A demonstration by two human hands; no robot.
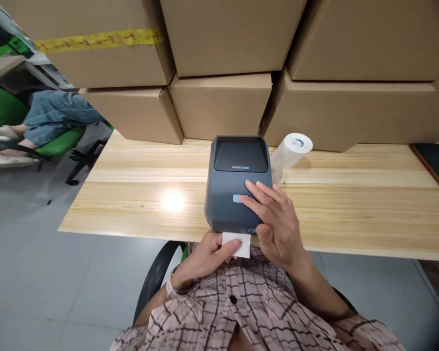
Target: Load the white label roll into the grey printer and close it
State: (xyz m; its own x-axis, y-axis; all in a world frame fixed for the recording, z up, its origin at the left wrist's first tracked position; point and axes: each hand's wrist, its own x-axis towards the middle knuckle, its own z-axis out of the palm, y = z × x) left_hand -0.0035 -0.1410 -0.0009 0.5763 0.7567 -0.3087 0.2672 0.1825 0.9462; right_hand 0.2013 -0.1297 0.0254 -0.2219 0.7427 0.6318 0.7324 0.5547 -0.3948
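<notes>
A dark grey label printer point(227, 209) stands on the wooden table near its front edge, its lid down. White label paper point(246, 247) sticks out of the slot at its front. My left hand point(208, 256) pinches this paper, thumb on top and fingers beneath. On the printer's top lies my right hand point(278, 222), fingers spread, with the index fingertip at the light blue button point(237, 198). Nothing is held in the right hand. Behind the printer on the right, a white roll point(296, 146) stands upright on the table.
Stacked cardboard boxes point(219, 102) line the back of the wooden table point(131, 195). A phone point(435, 163) in a brown case lies at the far right. On the left, beyond the table, a person in jeans point(58, 112) sits on a green chair point(66, 144).
</notes>
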